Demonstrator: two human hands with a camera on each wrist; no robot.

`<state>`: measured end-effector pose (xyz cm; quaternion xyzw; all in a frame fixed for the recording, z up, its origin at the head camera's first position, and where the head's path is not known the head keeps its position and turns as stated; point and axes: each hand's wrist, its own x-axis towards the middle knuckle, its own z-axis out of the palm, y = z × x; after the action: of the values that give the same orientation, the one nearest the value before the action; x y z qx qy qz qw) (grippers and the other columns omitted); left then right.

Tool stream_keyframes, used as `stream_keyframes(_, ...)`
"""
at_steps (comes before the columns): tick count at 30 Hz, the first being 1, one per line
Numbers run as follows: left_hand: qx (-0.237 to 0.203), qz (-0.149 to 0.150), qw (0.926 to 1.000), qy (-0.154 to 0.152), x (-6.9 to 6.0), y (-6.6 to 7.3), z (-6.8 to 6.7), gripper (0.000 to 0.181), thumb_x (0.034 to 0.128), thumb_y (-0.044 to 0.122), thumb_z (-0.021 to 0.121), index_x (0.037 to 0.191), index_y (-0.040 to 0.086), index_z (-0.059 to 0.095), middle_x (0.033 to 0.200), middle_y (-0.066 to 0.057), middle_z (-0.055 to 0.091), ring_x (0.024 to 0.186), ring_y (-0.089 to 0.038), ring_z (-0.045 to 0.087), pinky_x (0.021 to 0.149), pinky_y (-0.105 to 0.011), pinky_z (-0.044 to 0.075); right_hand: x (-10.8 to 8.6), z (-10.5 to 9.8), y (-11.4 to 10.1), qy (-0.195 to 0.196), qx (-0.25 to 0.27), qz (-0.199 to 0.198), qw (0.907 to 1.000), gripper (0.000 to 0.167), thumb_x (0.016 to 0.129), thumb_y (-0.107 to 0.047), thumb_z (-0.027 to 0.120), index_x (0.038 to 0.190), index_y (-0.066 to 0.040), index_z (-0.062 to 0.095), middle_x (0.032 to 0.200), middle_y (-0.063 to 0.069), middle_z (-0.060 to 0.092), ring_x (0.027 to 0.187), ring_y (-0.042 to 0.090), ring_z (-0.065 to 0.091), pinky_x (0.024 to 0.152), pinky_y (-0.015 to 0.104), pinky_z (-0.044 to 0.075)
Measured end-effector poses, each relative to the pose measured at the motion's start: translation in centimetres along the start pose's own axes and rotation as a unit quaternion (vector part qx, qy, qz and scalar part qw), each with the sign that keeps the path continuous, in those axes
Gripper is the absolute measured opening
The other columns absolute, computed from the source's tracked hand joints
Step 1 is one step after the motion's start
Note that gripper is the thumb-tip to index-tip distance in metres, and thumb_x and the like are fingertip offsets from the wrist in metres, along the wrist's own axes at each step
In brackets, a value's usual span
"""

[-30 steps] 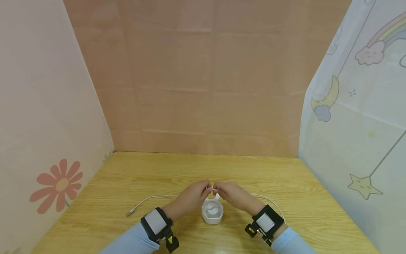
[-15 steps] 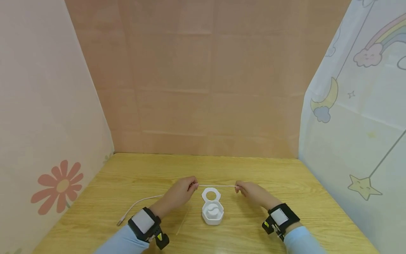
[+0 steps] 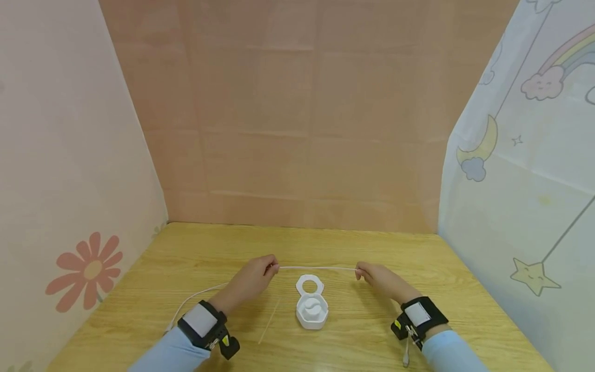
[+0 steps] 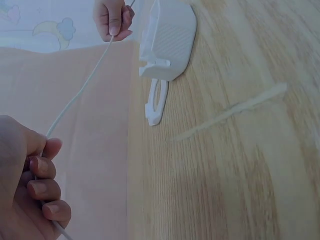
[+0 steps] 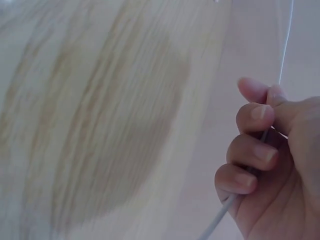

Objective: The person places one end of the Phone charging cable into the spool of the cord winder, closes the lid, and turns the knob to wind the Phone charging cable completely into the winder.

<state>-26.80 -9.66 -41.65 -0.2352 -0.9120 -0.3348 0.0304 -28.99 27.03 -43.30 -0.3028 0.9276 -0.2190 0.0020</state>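
Note:
A thin white cable runs nearly straight between the two hands, raised over the table in the wrist views. My left hand pinches it at one side, its other fingers curled round the cable in the left wrist view. At the other side my right hand grips it between thumb and forefinger, the remaining fingers curled over it. Between and nearer than the hands stands a white six-sided case, its ring-shaped lid flipped back. A rounded core shows inside the case. One cable end dangles below the right wrist.
The wooden table carries a pale narrow strip left of the case. A brown cloth hangs behind; printed white sheets stand at both sides. Each wrist wears a black camera band.
Both hands have moved apart from meeting behind the case, drawing a length of cable straight between them. The left cable end has slid toward the left sleeve; the right end has come into view.

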Motion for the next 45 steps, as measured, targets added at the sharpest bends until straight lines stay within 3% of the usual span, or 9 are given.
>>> stream_keyframes(10, 0.005, -0.001, 0.9999, 0.01, -0.1, -0.4, -0.2, 0.014, 0.101, 0.018, 0.051, 0.092, 0.012, 0.06, 0.068, 0.005, 0.048, 0.057, -0.007, 0.042, 0.05, -0.021, 0.036, 0.6, -0.1, -1.1, 0.0, -0.008, 0.038, 0.9992, 0.017, 0.104, -0.012, 0.042, 0.098, -0.008, 0.057, 0.073, 0.004, 0.053, 0.058, 0.006, 0.038, 0.057, 0.025, 0.037)
stream_keyframes(13, 0.002, 0.009, 0.9999, 0.011, -0.1, -0.2, -0.1, 0.015, 0.1008, 0.017, 0.051, 0.093, 0.009, 0.061, 0.068, 0.005, 0.048, 0.057, -0.007, 0.041, 0.05, -0.021, 0.036, 0.9, 0.2, -2.0, 0.007, -0.028, 0.08, 0.9964, 0.019, 0.102, -0.013, 0.045, 0.113, -0.003, 0.058, 0.091, 0.011, 0.064, 0.077, 0.02, 0.061, 0.071, 0.036, 0.05)
stream_keyframes(16, 0.001, 0.02, 0.9998, 0.009, 0.0, 0.3, 0.1, 0.015, 0.1006, 0.016, 0.051, 0.093, 0.008, 0.061, 0.068, 0.005, 0.047, 0.058, -0.007, 0.041, 0.051, -0.021, 0.036, 1.4, 0.7, -3.5, 0.021, -0.059, 0.096, 0.9934, 0.036, 0.1, -0.012, 0.051, 0.133, 0.004, 0.048, 0.123, 0.025, 0.059, 0.111, 0.039, 0.059, 0.093, 0.051, 0.047)
stream_keyframes(20, 0.0, 0.034, 0.9994, 0.005, 0.1, 1.2, 0.5, 0.015, 0.1009, 0.017, 0.051, 0.091, 0.01, 0.06, 0.067, 0.006, 0.047, 0.057, -0.006, 0.04, 0.05, -0.021, 0.035, 2.4, 1.7, -6.5, 0.036, -0.067, 0.045, 0.9961, 0.058, 0.098, -0.017, 0.055, 0.147, 0.004, 0.031, 0.144, 0.031, 0.039, 0.132, 0.049, 0.038, 0.105, 0.059, 0.033)
stream_keyframes(24, -0.004, 0.06, 0.9982, 0.0, 0.4, 2.1, 1.0, 0.017, 0.1014, 0.017, 0.05, 0.091, 0.009, 0.06, 0.067, 0.006, 0.046, 0.055, -0.004, 0.039, 0.05, -0.02, 0.034, 3.2, 2.5, -10.1, 0.03, -0.02, -0.024, 0.9991, 0.061, 0.1, -0.025, 0.053, 0.151, -0.003, 0.026, 0.152, 0.022, 0.033, 0.139, 0.043, 0.032, 0.11, 0.059, 0.026)
stream_keyframes(29, -0.014, 0.085, 0.9962, -0.014, 0.4, 3.4, 1.7, 0.016, 0.1012, 0.017, 0.05, 0.091, 0.009, 0.06, 0.069, 0.007, 0.047, 0.054, -0.002, 0.038, 0.049, -0.018, 0.034, 4.1, 3.6, -12.9, 0.021, 0.045, -0.069, 0.9963, 0.044, 0.103, -0.026, 0.047, 0.14, -0.004, 0.041, 0.137, 0.012, 0.054, 0.125, 0.026, 0.054, 0.103, 0.043, 0.043)
stream_keyframes(34, -0.033, 0.101, 0.9939, -0.03, 0.4, 4.1, 2.2, 0.015, 0.101, 0.019, 0.051, 0.09, 0.013, 0.059, 0.072, 0.007, 0.05, 0.057, -0.001, 0.04, 0.051, -0.018, 0.035, 4.2, 4.1, -12.7, 0.034, 0.073, -0.074, 0.994, 0.023, 0.102, -0.022, 0.049, 0.118, -0.005, 0.053, 0.113, 0.012, 0.066, 0.1, 0.024, 0.068, 0.076, 0.026, 0.055)
stream_keyframes(41, -0.036, 0.095, 0.9925, -0.067, 0.4, 3.3, 2.2, 0.018, 0.1023, 0.024, 0.048, 0.092, 0.017, 0.06, 0.07, 0.01, 0.047, 0.055, -0.002, 0.038, 0.051, -0.018, 0.035, 4.0, 3.2, -10.7, 0.055, -0.001, -0.111, 0.9924, 0.022, 0.099, -0.026, 0.052, 0.093, -0.011, 0.066, 0.085, -0.002, 0.069, 0.074, 0.002, 0.058, 0.066, 0.02, 0.05)
stream_keyframes(45, -0.038, 0.073, 0.9938, -0.075, 0.4, 1.8, 1.8, 0.02, 0.1029, 0.027, 0.046, 0.092, 0.016, 0.059, 0.07, 0.008, 0.045, 0.058, -0.004, 0.04, 0.053, -0.02, 0.036, 3.5, 2.2, -9.1, 0.068, -0.012, -0.084, 0.9941, 0.024, 0.1, -0.026, 0.051, 0.085, -0.014, 0.065, 0.075, -0.01, 0.059, 0.065, -0.001, 0.046, 0.061, 0.019, 0.043)
